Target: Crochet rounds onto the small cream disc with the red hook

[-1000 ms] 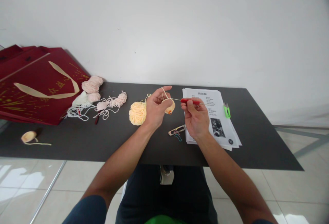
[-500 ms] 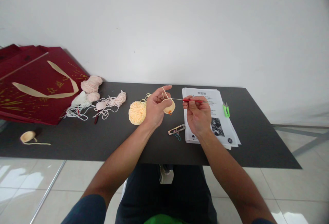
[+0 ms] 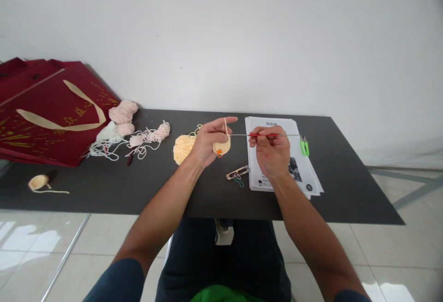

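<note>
Between the thumb and fingers of my left hand (image 3: 207,142) is a small cream crochet piece (image 3: 222,145) with an orange stitch marker (image 3: 219,153) on its lower edge. A strand of yarn (image 3: 226,126) loops over my raised left index finger. My right hand (image 3: 272,152) grips a crochet hook (image 3: 254,135) by its red handle, held level. Its thin metal shaft reaches left to the top edge of the piece. The hook's tip is too small to make out. A yellow yarn ball (image 3: 183,148) lies just left of my left hand, partly behind it.
Printed sheets (image 3: 277,184) lie under my right hand, with green thread snips (image 3: 304,146) at their right edge. Another pair of snips (image 3: 238,172) sits left of them. Pale pink yarn (image 3: 123,111) and a red gift bag (image 3: 51,117) stand left; a cream crocheted cup (image 3: 38,182) is near the front.
My left hand and the crochet piece have shifted slightly left, its index finger stretching out further. My right hand has moved a little right with the hook.
</note>
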`<state>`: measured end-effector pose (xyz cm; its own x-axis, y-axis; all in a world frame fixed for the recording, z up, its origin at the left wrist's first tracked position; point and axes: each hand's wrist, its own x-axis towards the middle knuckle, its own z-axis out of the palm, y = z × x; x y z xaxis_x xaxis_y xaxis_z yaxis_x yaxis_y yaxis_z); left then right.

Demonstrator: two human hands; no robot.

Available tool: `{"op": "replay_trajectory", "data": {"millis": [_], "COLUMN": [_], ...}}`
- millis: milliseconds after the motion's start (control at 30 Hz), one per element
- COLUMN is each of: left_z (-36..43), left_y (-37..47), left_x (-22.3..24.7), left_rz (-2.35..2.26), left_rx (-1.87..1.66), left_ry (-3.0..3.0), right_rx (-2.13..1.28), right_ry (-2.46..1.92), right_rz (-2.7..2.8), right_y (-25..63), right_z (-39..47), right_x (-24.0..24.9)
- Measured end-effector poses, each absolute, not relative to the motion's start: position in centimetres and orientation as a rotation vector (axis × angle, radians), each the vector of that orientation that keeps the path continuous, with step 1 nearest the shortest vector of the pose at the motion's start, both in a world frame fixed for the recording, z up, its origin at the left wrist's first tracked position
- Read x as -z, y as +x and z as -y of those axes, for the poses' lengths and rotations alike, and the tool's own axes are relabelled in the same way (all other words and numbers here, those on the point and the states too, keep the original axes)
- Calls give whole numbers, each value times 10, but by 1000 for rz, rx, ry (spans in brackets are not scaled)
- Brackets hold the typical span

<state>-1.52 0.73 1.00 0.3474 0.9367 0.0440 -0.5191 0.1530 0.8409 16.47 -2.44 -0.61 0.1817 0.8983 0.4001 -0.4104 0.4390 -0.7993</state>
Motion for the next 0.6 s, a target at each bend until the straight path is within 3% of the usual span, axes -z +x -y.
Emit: {"op": "replay_trajectory", "data": {"millis": [367,600], "left_z": [-13,-8], "left_y": [-24,-15], "left_x": [-7,-8], "left_rz": [-456,-661], "left_rx": [-925,-1164], "left_ry": [858,941], "right_rx": [-1222,-1362], "right_ry": [-609,-655], "right_rz": [937,710], "right_y": [167,158], "right_z": [27,25], "right_x": [1,7]}}
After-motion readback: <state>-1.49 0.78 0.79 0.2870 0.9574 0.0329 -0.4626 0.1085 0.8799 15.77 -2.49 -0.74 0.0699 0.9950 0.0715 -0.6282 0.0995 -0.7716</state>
